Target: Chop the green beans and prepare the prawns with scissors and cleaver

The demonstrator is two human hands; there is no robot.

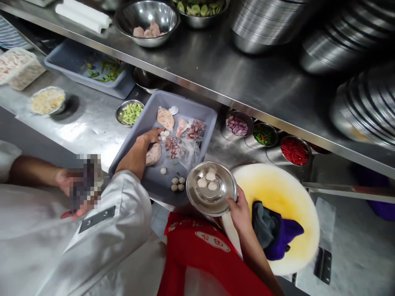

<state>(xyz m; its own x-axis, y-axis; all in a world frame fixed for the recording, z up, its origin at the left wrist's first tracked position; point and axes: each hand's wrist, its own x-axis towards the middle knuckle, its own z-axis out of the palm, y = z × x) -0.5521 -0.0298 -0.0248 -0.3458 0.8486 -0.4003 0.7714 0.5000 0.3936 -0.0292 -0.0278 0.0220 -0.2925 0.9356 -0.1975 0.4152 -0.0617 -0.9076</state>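
My right hand grips the rim of a shallow steel bowl, thumb on the inner edge; three pale balls, like fish balls, lie in it. Inside a grey plastic tray, my left hand reaches with extended fingers among small white balls; its thumb is hard to see. Several more balls sit near the tray's front. Around my left hand are a lump of pale meat, a bagged piece and dark red pieces in clear plastic.
A co-worker's hand at left holds a blurred object. Behind the tray runs a steel shelf with stacked bowls. Beside it stand chopped green vegetables, onions and red chillies. A cloth lies on a round board.
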